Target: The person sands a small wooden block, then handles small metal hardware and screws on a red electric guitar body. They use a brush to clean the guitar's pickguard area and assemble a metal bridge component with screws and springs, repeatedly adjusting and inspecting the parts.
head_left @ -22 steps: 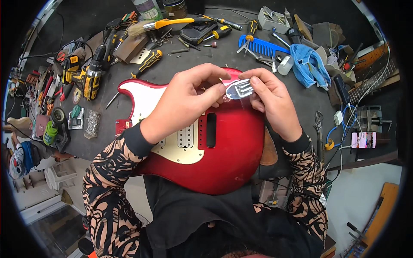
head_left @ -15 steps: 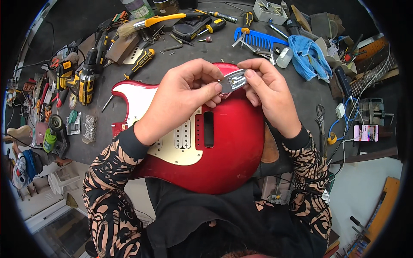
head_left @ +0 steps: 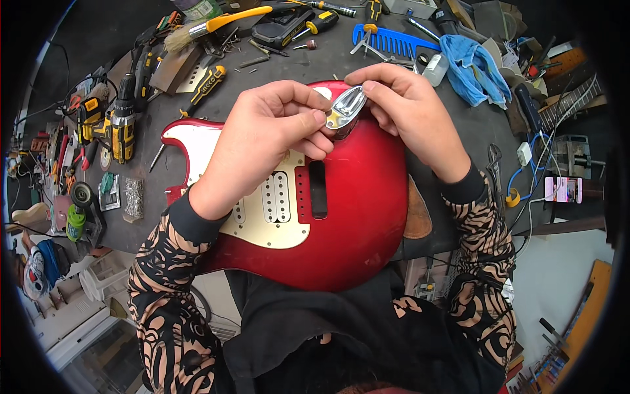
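Note:
A shiny chrome jack plate [head_left: 346, 107] with a raised boat shape is held between my two hands, above the far edge of a red electric guitar body [head_left: 367, 203]. My left hand [head_left: 269, 128] pinches the plate's near left end between thumb and fingers. At its far right end, my right hand [head_left: 410, 115] grips it with thumb and forefinger. The guitar body lies face up at the bench's near edge. It carries a cream pickguard [head_left: 262, 236] and a white double-row pickup [head_left: 277, 197], with a dark slot beside them. My left hand and wrist hide part of the pickguard.
A yellow-handled screwdriver [head_left: 205, 90] lies beyond the guitar's left side. Further left stands a cordless drill [head_left: 123, 125] near a bag of screws [head_left: 133, 198]. A blue comb [head_left: 397, 43], a blue cloth [head_left: 474, 69] and an adjustable wrench [head_left: 494, 164] lie far and right.
The jack plate has turned in my fingers, so more of its shiny face shows. Both hands stay on it; my right hand has shifted slightly. The whole view has moved a little.

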The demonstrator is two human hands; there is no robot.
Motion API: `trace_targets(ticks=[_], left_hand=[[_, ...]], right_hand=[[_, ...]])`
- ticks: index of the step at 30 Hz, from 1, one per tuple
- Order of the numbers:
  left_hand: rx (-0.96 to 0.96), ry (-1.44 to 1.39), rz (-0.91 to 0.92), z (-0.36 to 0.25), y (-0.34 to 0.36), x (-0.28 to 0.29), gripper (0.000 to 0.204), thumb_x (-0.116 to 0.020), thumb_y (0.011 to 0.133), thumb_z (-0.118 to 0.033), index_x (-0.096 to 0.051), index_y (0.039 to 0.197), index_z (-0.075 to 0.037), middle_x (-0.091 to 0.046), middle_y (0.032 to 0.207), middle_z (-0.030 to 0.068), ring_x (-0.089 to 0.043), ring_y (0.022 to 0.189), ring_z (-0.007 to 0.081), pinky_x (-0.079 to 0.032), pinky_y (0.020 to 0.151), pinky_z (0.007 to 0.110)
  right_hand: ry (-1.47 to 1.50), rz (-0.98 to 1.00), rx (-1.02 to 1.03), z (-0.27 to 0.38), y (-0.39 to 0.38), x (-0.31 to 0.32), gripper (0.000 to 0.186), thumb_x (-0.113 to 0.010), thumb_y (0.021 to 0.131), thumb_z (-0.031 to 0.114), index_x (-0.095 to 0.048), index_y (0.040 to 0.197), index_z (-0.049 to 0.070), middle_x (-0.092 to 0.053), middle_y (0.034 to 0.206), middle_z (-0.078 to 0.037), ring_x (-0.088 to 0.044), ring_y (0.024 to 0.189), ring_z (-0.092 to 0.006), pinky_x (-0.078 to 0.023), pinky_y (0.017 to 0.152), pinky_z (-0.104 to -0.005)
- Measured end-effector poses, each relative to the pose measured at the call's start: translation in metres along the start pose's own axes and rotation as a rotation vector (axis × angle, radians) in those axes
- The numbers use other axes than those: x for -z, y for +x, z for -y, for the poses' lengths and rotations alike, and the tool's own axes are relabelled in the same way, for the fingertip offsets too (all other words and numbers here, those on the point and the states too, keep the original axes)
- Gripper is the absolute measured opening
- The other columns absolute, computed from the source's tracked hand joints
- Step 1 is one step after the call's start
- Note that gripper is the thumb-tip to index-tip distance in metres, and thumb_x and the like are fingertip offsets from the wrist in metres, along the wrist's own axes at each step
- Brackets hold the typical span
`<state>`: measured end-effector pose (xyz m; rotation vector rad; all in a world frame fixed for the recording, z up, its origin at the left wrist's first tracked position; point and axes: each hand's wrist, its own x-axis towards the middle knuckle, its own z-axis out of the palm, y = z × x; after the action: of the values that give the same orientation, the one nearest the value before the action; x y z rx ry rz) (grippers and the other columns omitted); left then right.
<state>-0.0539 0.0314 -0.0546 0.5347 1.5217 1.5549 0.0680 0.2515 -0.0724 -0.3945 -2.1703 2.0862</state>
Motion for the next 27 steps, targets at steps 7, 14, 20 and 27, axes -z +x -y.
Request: trace_targets(ticks=[7, 14, 20, 27], left_hand=[[-0.002, 0.129, 0.007, -0.002, -0.005, -0.005, 0.019, -0.071, 0.107, -0.006, -0.070, 0.121, 0.007, -0.077, 0.101, 0.0111, -0.078, 0.086, 0.0141, -0.065, 0.076, 0.026], [-0.243, 0.588, -0.057, 0.009, -0.014, -0.013, 0.017, -0.079, 0.099, 0.001, -0.075, 0.116, 0.003, -0.078, 0.104, 0.0062, -0.074, 0.084, 0.0093, -0.059, 0.074, 0.024], [-0.448, 0.871, -0.006, 0.011, -0.012, -0.011, 0.024, -0.082, 0.092, 0.005, -0.074, 0.114, 0.001, -0.078, 0.104, 0.0115, -0.077, 0.092, 0.0202, -0.060, 0.077, 0.030], [-0.590, 0.930, 0.025, 0.016, -0.009, -0.009, 0.030, -0.084, 0.088, 0.007, -0.073, 0.115, 0.000, -0.078, 0.106, 0.0148, -0.078, 0.094, 0.0272, -0.062, 0.079, 0.035]], right_hand=[[-0.156, -0.017, 0.048, 0.001, 0.002, 0.005, 0.025, -0.062, 0.109, 0.012, -0.077, 0.121, -0.005, -0.074, 0.093, -0.004, -0.063, 0.081, -0.0071, -0.051, 0.072, -0.0255], [-0.254, -0.095, 0.213, -0.007, -0.010, 0.001, 0.020, -0.065, 0.108, 0.009, -0.077, 0.119, -0.003, -0.079, 0.106, -0.010, -0.071, 0.091, -0.0160, -0.056, 0.085, -0.0302], [-0.221, -0.067, 0.287, -0.014, -0.014, 0.005, 0.021, -0.064, 0.108, 0.002, -0.076, 0.125, -0.002, -0.068, 0.107, -0.004, -0.057, 0.080, -0.0053, -0.047, 0.071, -0.0229], [-0.154, 0.011, 0.344, -0.017, -0.015, 0.009, 0.023, -0.065, 0.105, -0.004, -0.073, 0.127, -0.006, -0.064, 0.110, -0.007, -0.060, 0.093, -0.0096, -0.049, 0.080, -0.0239]])
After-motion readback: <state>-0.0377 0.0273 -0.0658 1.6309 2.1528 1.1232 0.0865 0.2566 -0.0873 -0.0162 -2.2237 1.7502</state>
